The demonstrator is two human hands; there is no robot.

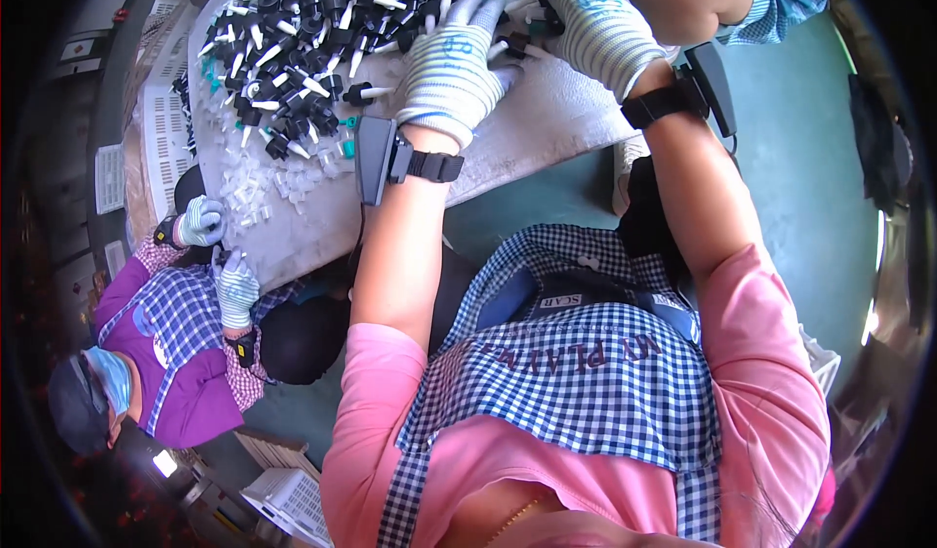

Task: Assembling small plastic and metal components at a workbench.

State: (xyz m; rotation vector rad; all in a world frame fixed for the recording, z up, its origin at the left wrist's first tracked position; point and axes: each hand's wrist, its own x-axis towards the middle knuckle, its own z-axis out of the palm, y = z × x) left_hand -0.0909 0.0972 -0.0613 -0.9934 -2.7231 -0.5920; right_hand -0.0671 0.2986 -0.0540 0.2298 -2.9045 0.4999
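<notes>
Nearest the camera, at the bottom of the frame, the person's blue checked apron (586, 372) lay over a pink shirt, and both forearms rose from it toward the top centre. Each wrist carried a black strapped device. Above them the left hand (451, 65), in a white striped knit glove, rested palm down on the desk (547, 123), its fingers spread over the edge of the heap of black pump caps (303, 31) with white stems. Just to its right, at the top centre, the right hand (595, 26), gloved alike, was curled with its fingertips pinched around a small dark piece (520, 42); the two hands sat close together, nearly touching. The heap filled the upper left of the desk, and below it, toward the left edge, lay a scatter of small clear plastic pieces (259, 192). At the lower left of the frame a co-worker in a purple shirt had two gloved hands in those clear pieces. At the top right, another person's checked sleeve (781, 6) showed.
</notes>
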